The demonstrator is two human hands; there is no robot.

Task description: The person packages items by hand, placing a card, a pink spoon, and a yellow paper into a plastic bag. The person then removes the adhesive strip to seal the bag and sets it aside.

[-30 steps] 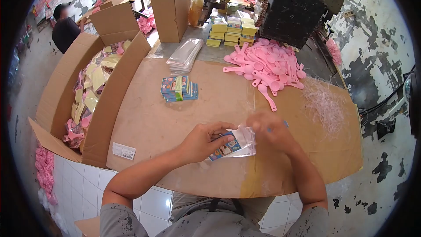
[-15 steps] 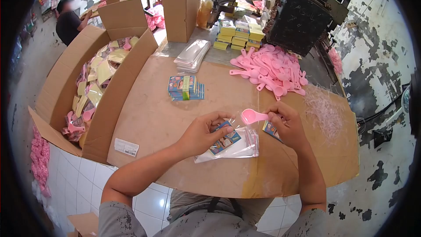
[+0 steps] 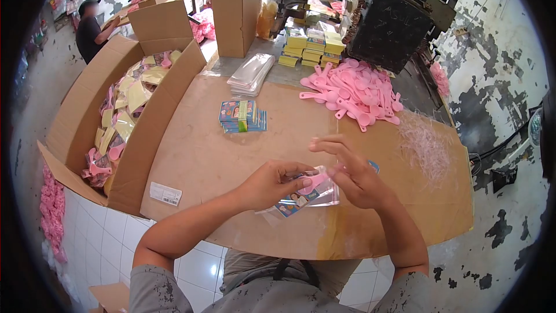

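Observation:
My left hand (image 3: pixel 269 184) is closed on a clear plastic bag with a blue printed card (image 3: pixel 294 203) at its lower end. A pink measuring spoon (image 3: pixel 316 181) lies over the card, seemingly within the bag. My right hand (image 3: pixel 362 181) is just to the right, its fingers stretched out and apart; its fingertips are close to the bag's edge, and I cannot tell whether they touch. Under the hands lie more clear bags (image 3: pixel 332 196). Part of another blue card (image 3: pixel 374 166) shows behind my right hand.
Beyond my hands are a banded stack of cards (image 3: pixel 233 117), a pile of clear bags (image 3: pixel 252 74) and a heap of pink spoons (image 3: pixel 359 90). An open carton (image 3: pixel 188 72) of packed items stands left. Plastic scraps (image 3: pixel 425 150) lie right, below a black machine (image 3: pixel 389 29). A person (image 3: pixel 90 32) works far left.
The pink spoon has gone from my right hand to the bag with the card at my left hand. My right hand has moved left and its fingers have opened.

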